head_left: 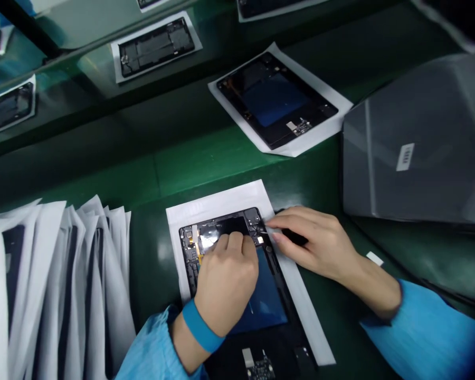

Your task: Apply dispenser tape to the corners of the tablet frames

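An opened tablet with a blue battery area lies on a white sheet in front of me. My left hand, with a blue wristband, is closed above the tablet's upper middle; its fingertips are hidden beneath the curled fingers. At the tablet's upper right edge, the thumb and forefinger of my right hand are pinched together. Something thin and pale seems to stick out from them toward the tablet, too small to name. An orange flex cable shows left of my left hand.
Several sheet-wrapped panels stand in a row at left. A second opened tablet rests on its sheet farther back. A dark grey case with a label stands at right. Another device lies on the raised ledge behind.
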`<state>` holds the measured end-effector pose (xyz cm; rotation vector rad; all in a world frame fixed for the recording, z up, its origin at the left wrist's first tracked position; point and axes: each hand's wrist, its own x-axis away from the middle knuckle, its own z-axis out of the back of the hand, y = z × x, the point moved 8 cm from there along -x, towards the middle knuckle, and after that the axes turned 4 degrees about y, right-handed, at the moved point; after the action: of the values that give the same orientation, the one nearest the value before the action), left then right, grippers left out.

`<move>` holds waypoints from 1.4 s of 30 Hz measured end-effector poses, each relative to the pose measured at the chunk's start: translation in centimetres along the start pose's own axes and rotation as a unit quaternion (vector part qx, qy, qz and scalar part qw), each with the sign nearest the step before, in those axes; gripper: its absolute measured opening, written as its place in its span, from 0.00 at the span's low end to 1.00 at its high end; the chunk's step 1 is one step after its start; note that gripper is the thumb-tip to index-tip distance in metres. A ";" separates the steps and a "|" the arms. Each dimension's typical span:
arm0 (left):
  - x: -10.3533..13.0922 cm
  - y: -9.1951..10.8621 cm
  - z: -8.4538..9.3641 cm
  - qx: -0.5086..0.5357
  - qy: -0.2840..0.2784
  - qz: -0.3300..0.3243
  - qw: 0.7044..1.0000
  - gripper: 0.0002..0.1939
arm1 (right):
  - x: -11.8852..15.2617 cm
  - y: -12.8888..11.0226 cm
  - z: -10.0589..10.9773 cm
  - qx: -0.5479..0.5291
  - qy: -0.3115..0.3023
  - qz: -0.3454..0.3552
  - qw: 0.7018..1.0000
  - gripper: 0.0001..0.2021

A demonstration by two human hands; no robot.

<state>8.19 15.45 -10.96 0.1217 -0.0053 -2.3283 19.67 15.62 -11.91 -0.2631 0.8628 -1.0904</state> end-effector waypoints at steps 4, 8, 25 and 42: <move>0.0 0.3 -0.2 -0.012 0.028 -0.028 0.999 0.06 | 0.0 0.2 -0.1 -0.013 -0.001 -0.010 1.000 0.06; 0.0 0.0 -0.3 0.027 0.057 -0.036 0.997 0.05 | 0.1 0.3 0.0 -0.026 0.001 -0.014 1.000 0.06; -0.6 -1.7 -0.9 0.248 0.089 0.043 0.964 0.06 | 0.3 0.4 -0.4 -0.013 -0.028 -0.008 0.999 0.06; -0.2 -1.5 -0.4 0.185 0.119 0.032 0.975 0.06 | 0.8 -1.4 -1.6 0.097 -0.112 0.054 0.988 0.14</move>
<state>7.28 16.66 -11.37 0.5777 -0.3203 -2.2116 17.72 14.64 -12.51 -0.1703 0.5603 -1.0135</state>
